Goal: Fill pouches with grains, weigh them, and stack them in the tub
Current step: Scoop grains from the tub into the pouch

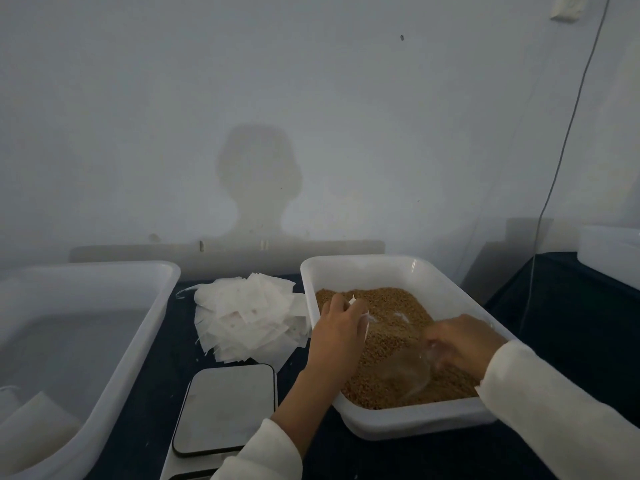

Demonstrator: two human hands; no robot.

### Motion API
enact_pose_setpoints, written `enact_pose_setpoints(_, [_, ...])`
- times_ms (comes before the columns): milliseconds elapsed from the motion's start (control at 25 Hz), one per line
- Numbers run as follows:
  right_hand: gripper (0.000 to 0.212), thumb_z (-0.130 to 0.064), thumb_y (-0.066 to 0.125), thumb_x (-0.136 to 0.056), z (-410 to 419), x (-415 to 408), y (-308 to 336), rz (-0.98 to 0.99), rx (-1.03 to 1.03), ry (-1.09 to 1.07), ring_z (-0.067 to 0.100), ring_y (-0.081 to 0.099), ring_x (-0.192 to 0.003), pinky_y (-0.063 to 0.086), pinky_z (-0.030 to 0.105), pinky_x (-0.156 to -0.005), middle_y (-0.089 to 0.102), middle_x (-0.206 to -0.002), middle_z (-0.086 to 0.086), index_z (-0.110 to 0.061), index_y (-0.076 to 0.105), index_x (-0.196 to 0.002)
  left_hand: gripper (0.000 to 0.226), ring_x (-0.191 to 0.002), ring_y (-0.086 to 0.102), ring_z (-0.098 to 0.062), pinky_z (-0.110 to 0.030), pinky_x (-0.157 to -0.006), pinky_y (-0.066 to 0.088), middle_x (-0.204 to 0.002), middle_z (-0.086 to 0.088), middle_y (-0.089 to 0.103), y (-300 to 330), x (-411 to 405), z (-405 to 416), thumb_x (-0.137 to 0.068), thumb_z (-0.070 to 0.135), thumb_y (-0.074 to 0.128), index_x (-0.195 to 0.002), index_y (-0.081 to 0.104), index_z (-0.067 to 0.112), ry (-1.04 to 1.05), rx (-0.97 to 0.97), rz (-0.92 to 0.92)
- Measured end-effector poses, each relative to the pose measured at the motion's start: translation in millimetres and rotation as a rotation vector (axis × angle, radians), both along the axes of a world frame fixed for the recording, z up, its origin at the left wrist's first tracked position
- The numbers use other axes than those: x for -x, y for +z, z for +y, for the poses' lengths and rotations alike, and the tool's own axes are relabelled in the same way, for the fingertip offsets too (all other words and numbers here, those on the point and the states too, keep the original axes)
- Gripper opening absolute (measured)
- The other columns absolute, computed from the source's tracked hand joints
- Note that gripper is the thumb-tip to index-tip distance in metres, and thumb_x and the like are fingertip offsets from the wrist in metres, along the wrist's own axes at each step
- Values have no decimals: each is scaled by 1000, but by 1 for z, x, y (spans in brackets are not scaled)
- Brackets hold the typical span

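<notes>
Brown grains [388, 306] fill a white tray [363, 268] on the right. Over the grains my left hand [337, 327] pinches a small white pouch [363, 315] by its top. My right hand [460, 341] grips a clear plastic scoop [405, 372] whose bowl lies low on the grains, below and right of the pouch. A loose pile of empty white pouches [249, 313] lies between the two containers. The flat scale [227, 407] sits in front of that pile with a bare platform. The large white tub [86, 341] stands at the left with filled pouches [31, 420] in its near corner.
A dark cloth covers the table [166, 358]. The wall rises close behind the containers. A thin cable [554, 168] hangs down at the right, and a white box [609, 251] sits on a dark surface at the far right.
</notes>
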State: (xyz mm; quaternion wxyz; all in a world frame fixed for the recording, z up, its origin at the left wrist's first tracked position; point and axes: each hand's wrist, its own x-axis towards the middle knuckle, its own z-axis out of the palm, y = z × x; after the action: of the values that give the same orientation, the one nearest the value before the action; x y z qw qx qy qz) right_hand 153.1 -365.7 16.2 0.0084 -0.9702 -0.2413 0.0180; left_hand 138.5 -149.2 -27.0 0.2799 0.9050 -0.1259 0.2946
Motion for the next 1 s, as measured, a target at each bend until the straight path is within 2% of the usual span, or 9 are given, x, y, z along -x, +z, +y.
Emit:
enact_pose_setpoints(160, [21, -12, 70, -82, -15, -1, -11, 228, -207, -102, 1, 62, -97, 49, 25, -95, 67, -100, -14, -29, 66, -92, 19, -96, 47, -17, -22, -74, 39, -105, -4, 52, -1, -4, 3, -100, 20, 41, -106, 56, 11, -28, -37, -20])
enact_pose_setpoints(280, [22, -4, 70, -79, -35, 4, -2, 330, -370, -125, 1, 63, -94, 50, 21, -90, 68, -94, -10, -25, 68, -85, 15, -100, 47, -18, -25, -76, 40, -106, -3, 55, 0, -13, 8, -98, 14, 45, -106, 58, 12, -79, -86, -8])
enact_pose_setpoints(360, [20, -4, 69, -79, -45, 8, 11, 355, -429, -125, 3, 64, -93, 48, 19, -85, 68, -94, -5, -23, 69, -86, 15, -101, 46, -18, -24, -74, 38, -105, -3, 54, -1, -17, 9, -97, 11, 48, -106, 59, 13, -107, -159, 21])
enact_pose_setpoints(480, [16, -7, 69, -81, -56, 10, 32, 278, -469, -106, 8, 64, -91, 46, 23, -85, 69, -92, -2, -20, 69, -89, 16, -103, 46, -18, -22, -75, 35, -107, -3, 54, -3, -21, 6, -96, 18, 51, -105, 64, 14, -180, -270, 67])
enact_pose_setpoints(600, [13, -11, 69, -82, -59, 9, 48, 170, -456, -157, 7, 62, -94, 45, 27, -87, 69, -94, -4, -22, 69, -90, 17, -105, 47, -18, -22, -80, 36, -109, -4, 56, 1, -21, 2, -94, 20, 55, -104, 65, 11, -251, -305, 112])
enact_pose_setpoints(720, [14, -15, 71, -82, -54, 8, 55, 98, -362, -205, 6, 59, -96, 45, 27, -85, 66, -97, -9, -26, 68, -90, 18, -102, 49, -19, -22, -80, 35, -107, -6, 59, 5, -17, 1, -87, 17, 63, -101, 57, 7, -281, -247, 133])
enact_pose_setpoints(840, [15, -19, 72, -80, -45, 7, 56, 62, -282, -244, 11, 60, -98, 47, 35, -91, 65, -100, -7, -27, 67, -92, 19, -100, 49, -19, -22, -80, 35, -105, -7, 59, 9, -12, 1, -87, 18, 65, -98, 55, 5, -298, -223, 143])
enact_pose_setpoints(920, [16, -20, 72, -81, -40, 7, 59, 49, -236, -263, 12, 60, -97, 47, 34, -90, 65, -101, -8, -29, 66, -92, 19, -101, 49, -17, -19, -81, 34, -106, -6, 58, 10, -11, 2, -87, 19, 64, -97, 58, 5, -312, -221, 140])
enact_pose_setpoints(1000, [16, -22, 70, -82, -34, 6, 64, 43, -160, -272, 12, 59, -97, 45, 30, -86, 64, -103, -9, -31, 64, -95, 18, -103, 49, -16, -23, -86, 38, -108, -5, 58, 10, -10, 4, -86, 20, 66, -97, 60, 7, -325, -216, 150])
